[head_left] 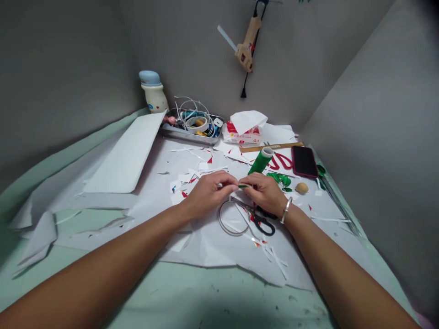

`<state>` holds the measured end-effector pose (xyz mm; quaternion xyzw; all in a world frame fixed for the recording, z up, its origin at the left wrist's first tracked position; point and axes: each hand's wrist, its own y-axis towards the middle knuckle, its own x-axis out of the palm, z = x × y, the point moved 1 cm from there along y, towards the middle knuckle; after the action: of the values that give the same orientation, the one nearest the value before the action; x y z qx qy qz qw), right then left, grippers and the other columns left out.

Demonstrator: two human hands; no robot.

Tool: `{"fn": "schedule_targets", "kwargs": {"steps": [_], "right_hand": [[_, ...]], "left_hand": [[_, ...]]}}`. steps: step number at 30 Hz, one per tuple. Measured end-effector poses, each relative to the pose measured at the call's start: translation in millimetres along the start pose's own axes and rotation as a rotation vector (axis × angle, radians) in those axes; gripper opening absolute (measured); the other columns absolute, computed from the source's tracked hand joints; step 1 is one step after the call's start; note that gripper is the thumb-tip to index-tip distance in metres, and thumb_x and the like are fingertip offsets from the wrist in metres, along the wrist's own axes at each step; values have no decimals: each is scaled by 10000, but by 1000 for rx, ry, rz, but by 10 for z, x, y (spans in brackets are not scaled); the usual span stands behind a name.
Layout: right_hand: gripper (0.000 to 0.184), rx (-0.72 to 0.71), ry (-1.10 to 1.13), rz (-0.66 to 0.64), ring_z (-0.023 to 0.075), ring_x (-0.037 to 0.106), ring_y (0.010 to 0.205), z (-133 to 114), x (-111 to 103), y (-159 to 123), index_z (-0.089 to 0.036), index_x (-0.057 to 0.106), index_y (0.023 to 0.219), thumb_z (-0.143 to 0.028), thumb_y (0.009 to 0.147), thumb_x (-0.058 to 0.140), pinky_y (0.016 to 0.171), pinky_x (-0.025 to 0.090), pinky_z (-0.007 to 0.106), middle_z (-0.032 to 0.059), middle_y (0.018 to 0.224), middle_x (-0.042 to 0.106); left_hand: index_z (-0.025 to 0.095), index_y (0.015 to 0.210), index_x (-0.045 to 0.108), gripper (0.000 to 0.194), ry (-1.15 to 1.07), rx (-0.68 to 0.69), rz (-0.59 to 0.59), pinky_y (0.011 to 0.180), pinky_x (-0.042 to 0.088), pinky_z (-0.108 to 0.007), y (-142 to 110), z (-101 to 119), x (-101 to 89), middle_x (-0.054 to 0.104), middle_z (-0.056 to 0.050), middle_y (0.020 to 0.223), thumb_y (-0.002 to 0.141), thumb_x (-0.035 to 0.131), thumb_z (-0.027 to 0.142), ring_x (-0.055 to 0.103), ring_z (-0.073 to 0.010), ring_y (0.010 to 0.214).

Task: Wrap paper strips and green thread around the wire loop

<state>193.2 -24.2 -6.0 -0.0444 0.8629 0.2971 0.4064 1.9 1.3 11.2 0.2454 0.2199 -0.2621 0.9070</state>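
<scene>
Over the paper-covered table my left hand and my right hand meet, fingertips almost touching. Both pinch a small thin green piece, perhaps wrapped with green thread; its exact kind is too small to tell. Just behind my right hand stands a spool of green thread, tilted. Black-handled scissors lie under and in front of my hands, beside a thin ring of wire. Several green leaf-like pieces rest to the right of my right hand.
A phone, red scissors, a ruler and a tissue pack lie behind. A metal tray holds tape and wire. White card is at left; a glue gun hangs on the wall. Paper scraps litter the table.
</scene>
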Motion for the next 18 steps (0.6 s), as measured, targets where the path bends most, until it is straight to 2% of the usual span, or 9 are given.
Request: {"fn": "schedule_targets", "kwargs": {"steps": [2, 4, 8, 10, 12, 15, 18], "right_hand": [[141, -58, 0, -69, 156, 564, 717, -59, 31, -16, -206, 709, 862, -213, 881, 569, 691, 448, 279, 24, 746, 687], [139, -118, -14, -82, 153, 546, 706, -150, 35, -27, -198, 706, 888, -212, 883, 568, 696, 445, 278, 23, 732, 680], [149, -128, -45, 44, 148, 528, 677, -219, -18, -15, -188, 697, 877, -200, 893, 550, 689, 430, 284, 29, 736, 676], [152, -76, -48, 91, 146, 528, 661, -161, -38, 1, -188, 694, 843, -198, 894, 551, 682, 424, 287, 23, 713, 668], [155, -16, -33, 98, 147, 545, 674, -79, -37, 10, -192, 694, 828, -199, 893, 554, 678, 425, 285, 20, 720, 673], [144, 29, 11, 58, 148, 575, 705, -15, 0, 5, -197, 702, 839, -190, 881, 565, 671, 436, 272, 22, 743, 682], [132, -42, 37, -25, 147, 577, 714, -90, 36, -11, -199, 704, 853, -182, 870, 575, 677, 444, 266, 22, 738, 683]], "left_hand": [[179, 856, 651, 146, 26, -44, 93, 749, 461, -280, 16, -36, -21, 669, -28, 894, 862, 530, 261, 600, -162, 847], [176, 849, 646, 143, 114, -64, 123, 742, 456, -289, 24, -79, -21, 660, -34, 886, 864, 520, 243, 593, -167, 834], [181, 849, 652, 131, 285, 37, -47, 739, 434, -298, 0, -87, 33, 641, -31, 831, 851, 521, 174, 576, -169, 804], [185, 848, 654, 130, 274, 97, -123, 731, 430, -285, -19, -49, 49, 629, -22, 808, 851, 525, 164, 569, -159, 785], [187, 851, 655, 130, 198, 109, -128, 731, 435, -272, -26, -11, 42, 629, -17, 821, 857, 526, 169, 569, -147, 779], [182, 858, 652, 128, 71, 61, -17, 749, 447, -265, -9, 0, 3, 645, -20, 865, 871, 526, 204, 585, -144, 813], [178, 853, 647, 123, 66, 2, 124, 733, 451, -265, 15, -47, -27, 651, -24, 876, 868, 535, 228, 588, -154, 838]]}}
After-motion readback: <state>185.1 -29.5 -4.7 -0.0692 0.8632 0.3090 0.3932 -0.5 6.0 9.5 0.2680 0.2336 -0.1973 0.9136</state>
